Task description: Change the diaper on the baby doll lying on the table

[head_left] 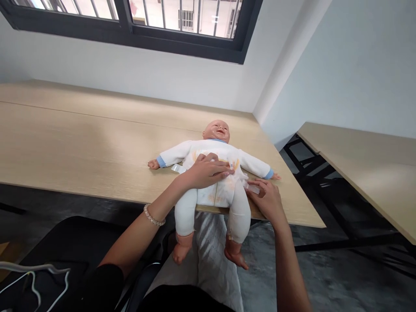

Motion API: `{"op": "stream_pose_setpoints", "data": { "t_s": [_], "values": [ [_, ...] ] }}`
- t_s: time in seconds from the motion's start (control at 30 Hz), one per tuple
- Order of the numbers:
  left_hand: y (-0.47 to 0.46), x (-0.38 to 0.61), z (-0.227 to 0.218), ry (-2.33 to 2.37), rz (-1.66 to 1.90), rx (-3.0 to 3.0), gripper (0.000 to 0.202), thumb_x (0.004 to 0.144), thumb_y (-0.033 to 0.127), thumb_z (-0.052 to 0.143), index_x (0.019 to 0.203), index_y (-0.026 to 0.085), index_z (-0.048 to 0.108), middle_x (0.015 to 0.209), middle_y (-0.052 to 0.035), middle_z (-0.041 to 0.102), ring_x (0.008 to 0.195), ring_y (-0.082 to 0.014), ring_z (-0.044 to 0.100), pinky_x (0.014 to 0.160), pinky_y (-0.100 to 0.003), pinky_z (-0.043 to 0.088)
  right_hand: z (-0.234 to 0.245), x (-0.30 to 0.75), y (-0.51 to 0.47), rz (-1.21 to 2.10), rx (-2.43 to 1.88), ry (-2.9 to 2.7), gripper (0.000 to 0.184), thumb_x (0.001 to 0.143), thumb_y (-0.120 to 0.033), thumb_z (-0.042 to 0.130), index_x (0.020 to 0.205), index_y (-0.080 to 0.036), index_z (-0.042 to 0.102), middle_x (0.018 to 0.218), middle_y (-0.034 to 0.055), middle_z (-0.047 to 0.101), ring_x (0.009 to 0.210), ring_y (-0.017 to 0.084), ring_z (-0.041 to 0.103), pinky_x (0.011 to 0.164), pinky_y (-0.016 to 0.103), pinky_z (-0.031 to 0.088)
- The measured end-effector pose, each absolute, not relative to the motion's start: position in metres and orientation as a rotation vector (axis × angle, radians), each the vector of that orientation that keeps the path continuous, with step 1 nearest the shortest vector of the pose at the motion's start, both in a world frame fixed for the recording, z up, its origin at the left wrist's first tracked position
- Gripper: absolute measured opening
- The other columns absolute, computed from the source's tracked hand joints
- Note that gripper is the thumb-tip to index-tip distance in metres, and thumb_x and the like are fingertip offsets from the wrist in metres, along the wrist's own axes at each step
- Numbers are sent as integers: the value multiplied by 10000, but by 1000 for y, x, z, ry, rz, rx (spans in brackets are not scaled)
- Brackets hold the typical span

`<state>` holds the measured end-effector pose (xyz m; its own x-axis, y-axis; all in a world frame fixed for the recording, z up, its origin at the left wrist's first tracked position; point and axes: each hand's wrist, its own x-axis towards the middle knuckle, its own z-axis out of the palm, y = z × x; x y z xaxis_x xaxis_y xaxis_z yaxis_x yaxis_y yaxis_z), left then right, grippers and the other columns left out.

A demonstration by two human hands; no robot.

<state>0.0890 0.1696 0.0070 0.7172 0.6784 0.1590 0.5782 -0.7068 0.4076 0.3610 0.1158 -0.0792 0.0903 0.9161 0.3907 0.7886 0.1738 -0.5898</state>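
Observation:
On its back at the table's front edge lies a baby doll (218, 130) in white clothes with blue cuffs, its legs hanging over the edge. A white diaper (212, 196) covers its belly and crotch. My left hand (209, 171) rests flat on the diaper's front, fingers stretched across the belly. Beside the doll's hip, my right hand (264, 197) pinches the diaper's side tab (254, 188) between thumb and fingers. The opposite tab (177, 168) sticks out loose past the doll's other side.
The doll lies on a light wooden table (81, 143) against a wall below a barred window (185, 26). A second table (367, 160) stands to the right across a gap. A black chair (71, 247) and white cables (35, 273) are at the lower left.

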Motion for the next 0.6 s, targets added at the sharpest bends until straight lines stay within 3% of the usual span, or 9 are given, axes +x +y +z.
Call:
{"op": "stream_pose_setpoints", "data": {
  "t_s": [0.1,0.23,0.33,0.6],
  "values": [
    [167,88,7,1000,408,2545,424,1077,419,327,1395,366,604,1524,35,537,1479,-296,306,1196,-587,157,-77,355,118,227,-1665,-1692,477,824,-648,562,813,-194,708,965,131,701,1001,323,591,978,517,410],
    [167,87,7,963,389,2525,433,1085,419,302,1411,371,582,1549,43,507,1580,-248,156,1254,-583,-2,-74,354,118,250,-1661,-1658,458,836,-596,559,975,-176,674,980,131,704,967,319,595,902,495,452],
    [169,87,7,956,388,2494,432,1085,416,299,1406,355,582,1556,41,499,1583,-218,160,1276,-543,15,-72,358,120,328,-1660,-1659,471,819,-574,589,1050,-170,662,888,103,696,886,297,612,846,467,476],
    [191,79,4,792,432,2444,502,1098,392,207,1384,316,612,1541,59,512,1561,-237,230,1275,-483,84,-60,353,121,609,-1589,-1493,409,743,-542,679,922,-178,627,845,80,686,765,234,639,720,405,522]
  ]
}}
